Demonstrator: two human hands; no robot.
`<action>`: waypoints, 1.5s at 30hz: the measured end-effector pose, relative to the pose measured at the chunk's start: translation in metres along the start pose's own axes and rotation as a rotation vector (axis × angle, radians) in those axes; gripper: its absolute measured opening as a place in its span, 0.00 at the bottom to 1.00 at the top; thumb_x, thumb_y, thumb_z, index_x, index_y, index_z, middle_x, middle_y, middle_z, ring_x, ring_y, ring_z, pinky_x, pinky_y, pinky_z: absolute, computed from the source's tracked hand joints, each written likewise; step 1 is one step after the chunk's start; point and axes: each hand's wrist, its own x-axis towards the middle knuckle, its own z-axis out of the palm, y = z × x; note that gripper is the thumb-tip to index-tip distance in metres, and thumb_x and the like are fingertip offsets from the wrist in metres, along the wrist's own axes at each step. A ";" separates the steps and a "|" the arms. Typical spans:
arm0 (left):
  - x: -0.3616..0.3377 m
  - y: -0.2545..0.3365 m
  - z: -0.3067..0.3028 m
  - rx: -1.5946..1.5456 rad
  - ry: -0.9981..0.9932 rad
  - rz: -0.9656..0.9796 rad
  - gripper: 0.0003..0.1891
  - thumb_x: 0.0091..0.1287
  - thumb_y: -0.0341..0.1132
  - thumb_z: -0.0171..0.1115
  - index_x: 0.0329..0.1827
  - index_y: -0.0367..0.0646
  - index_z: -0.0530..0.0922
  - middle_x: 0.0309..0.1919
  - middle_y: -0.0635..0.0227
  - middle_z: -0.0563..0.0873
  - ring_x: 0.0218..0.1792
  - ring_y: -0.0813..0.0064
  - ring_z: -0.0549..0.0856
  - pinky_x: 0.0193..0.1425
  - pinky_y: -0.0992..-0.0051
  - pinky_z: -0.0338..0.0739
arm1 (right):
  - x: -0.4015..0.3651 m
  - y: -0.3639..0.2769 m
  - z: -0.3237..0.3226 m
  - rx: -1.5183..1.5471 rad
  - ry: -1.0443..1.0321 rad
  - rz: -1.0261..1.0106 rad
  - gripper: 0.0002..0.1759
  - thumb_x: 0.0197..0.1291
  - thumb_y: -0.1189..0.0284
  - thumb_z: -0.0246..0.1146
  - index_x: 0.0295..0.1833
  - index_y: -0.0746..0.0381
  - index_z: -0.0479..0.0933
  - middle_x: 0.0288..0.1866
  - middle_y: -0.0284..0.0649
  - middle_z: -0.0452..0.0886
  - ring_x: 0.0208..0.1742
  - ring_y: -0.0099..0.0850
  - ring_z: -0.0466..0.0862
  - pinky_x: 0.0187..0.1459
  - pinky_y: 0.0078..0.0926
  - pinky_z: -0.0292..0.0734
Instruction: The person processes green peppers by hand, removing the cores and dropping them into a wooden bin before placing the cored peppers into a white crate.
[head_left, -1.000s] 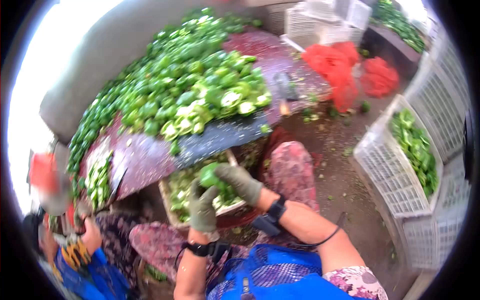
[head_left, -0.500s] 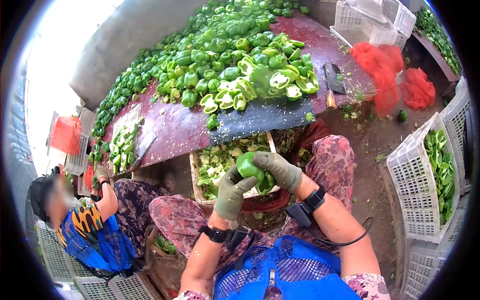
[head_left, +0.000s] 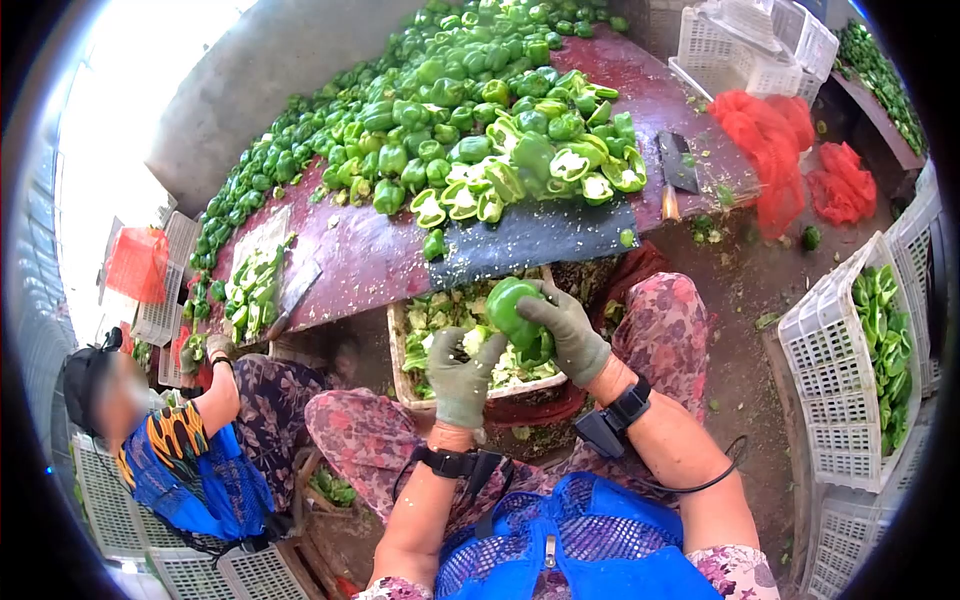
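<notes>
My right hand [head_left: 572, 335], in a grey-green glove, is closed around a green bell pepper [head_left: 512, 312] above the crate. Just left of the pepper is my left hand [head_left: 462, 378], gloved alike, its thumb and fingers curled about a pale pepper core [head_left: 474, 341]. A white crate [head_left: 402, 372] below both hands holds light green and whitish pepper scraps. On the table ahead, halved peppers [head_left: 485, 185] lie along the front of a large heap of whole green peppers [head_left: 390, 158].
A cleaver [head_left: 677, 165] lies on the red table [head_left: 365, 240], right of a dark mat [head_left: 535, 235]. Red netting [head_left: 765, 140] hangs off the table's right end. A white basket of cut peppers [head_left: 825, 370] stands at right. Another person [head_left: 195, 460] sits at left.
My left hand has come away from the pepper, down and left, with a pale core at its fingers. My right hand still holds the pepper, shifted slightly right and up.
</notes>
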 end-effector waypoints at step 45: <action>0.133 -0.041 -0.082 -0.101 0.060 -0.217 0.25 0.65 0.42 0.63 0.61 0.37 0.72 0.39 0.68 0.80 0.33 0.79 0.79 0.35 0.79 0.75 | 0.123 0.013 0.010 -1.681 -0.067 -0.224 0.29 0.59 0.64 0.63 0.66 0.62 0.70 0.65 0.51 0.72 0.65 0.48 0.72 0.67 0.39 0.66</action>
